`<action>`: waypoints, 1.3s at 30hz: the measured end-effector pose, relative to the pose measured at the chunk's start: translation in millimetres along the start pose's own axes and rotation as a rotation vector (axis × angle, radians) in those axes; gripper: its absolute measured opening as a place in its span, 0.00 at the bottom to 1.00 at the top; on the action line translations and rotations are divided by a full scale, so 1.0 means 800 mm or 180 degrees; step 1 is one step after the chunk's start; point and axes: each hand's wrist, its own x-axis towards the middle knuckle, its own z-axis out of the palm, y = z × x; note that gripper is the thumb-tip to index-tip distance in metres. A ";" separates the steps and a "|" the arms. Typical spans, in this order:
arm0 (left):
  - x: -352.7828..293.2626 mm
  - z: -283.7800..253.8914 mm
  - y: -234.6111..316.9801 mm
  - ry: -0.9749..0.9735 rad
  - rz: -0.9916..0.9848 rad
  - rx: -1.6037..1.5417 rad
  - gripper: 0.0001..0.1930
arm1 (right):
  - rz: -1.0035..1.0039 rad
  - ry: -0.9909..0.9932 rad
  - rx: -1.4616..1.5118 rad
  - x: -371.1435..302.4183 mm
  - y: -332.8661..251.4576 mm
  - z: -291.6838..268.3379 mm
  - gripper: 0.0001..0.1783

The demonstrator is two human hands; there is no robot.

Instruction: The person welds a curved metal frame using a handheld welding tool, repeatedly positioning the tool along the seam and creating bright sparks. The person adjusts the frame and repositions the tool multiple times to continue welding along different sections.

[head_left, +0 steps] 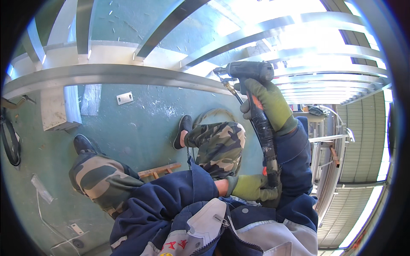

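Observation:
My right hand (pixel 272 104), in a yellow-green work glove, is closed round the grip of a black, pistol-shaped power tool (pixel 250 70). Its narrow nose points left, next to the edge of a silver metal frame (pixel 128 76); whether they touch I cannot tell. A brass fitting (pixel 230 88) with a thin dark hose hangs below the nose. Black tape wraps the tool's long lower part (pixel 264 138), which runs down along my right forearm. At its bottom end my left hand (pixel 254 188), gloved alike, is closed round it, with the fingertips partly hidden.
Metal bars (pixel 173 27) cross the frame, and more stacked bars (pixel 337 79) stand at right. A box-section piece (pixel 62 109) supports the frame's left side. On the green floor lie a small plate with holes (pixel 125 98), a coiled hose (pixel 215 113), a wooden piece (pixel 160 170) and shavings.

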 end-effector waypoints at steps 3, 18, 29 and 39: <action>0.001 -0.003 -0.007 0.0057 -0.0032 0.0091 0.22 | 0.0038 -0.0042 -0.0131 0.005 -0.009 0.004 0.30; 0.003 -0.011 -0.009 -0.0027 0.0351 0.0072 0.18 | 0.0194 -0.0117 -0.0577 0.015 -0.011 0.014 0.31; 0.004 -0.014 -0.012 -0.0202 0.0547 -0.0049 0.16 | -0.0127 -0.0300 -0.0878 0.016 -0.014 0.026 0.30; 0.009 -0.009 -0.018 -0.0250 0.0741 -0.0067 0.15 | -0.0023 -0.0209 -0.0889 0.011 -0.015 0.027 0.30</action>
